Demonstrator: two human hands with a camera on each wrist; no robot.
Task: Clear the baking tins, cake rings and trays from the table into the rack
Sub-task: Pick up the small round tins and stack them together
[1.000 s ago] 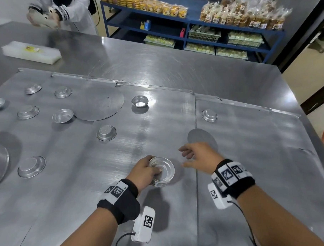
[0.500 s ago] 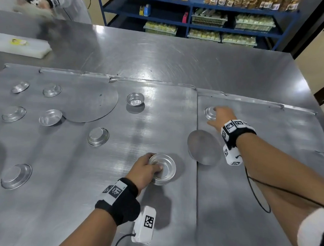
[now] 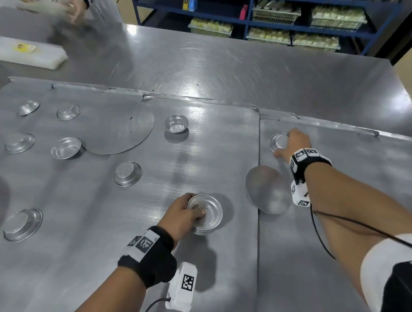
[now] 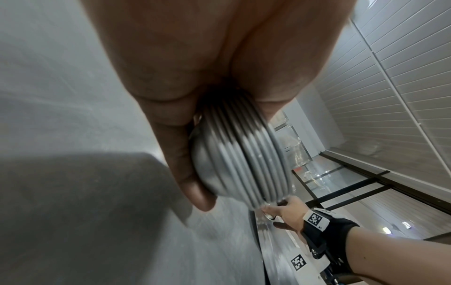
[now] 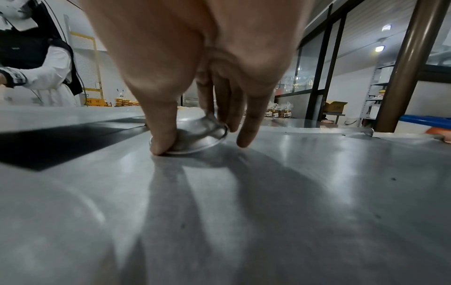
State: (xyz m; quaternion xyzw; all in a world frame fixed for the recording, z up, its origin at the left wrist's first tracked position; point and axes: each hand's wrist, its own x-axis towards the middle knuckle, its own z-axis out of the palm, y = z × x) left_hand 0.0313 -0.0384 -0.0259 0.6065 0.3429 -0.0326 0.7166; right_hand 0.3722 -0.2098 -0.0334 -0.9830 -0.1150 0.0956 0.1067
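My left hand [image 3: 186,214] grips a stack of several small round tins [image 3: 208,213] near the table's front middle; in the left wrist view the stack [image 4: 246,160] sits between thumb and fingers. My right hand [image 3: 293,144] reaches to the far right tray and pinches the rim of an upside-down small tin [image 3: 277,142], thumb and fingers on either side of the tin [image 5: 195,138], which still rests on the surface. Several more small tins lie on the left, among them one upright [image 3: 176,124] and one inverted [image 3: 127,173].
A flat round metal disc [image 3: 266,192] lies under my right forearm; a larger disc [image 3: 121,128] lies at centre left. The metal trays [image 3: 200,155] cover the steel table. A white block [image 3: 27,52] and another person's hands [image 3: 72,6] are at far left; blue shelves [image 3: 253,16] stand behind.
My right hand moved from beside the stack out to the far right tin and closed its fingers on it. The left hand stayed on the stack. The view tilted down.
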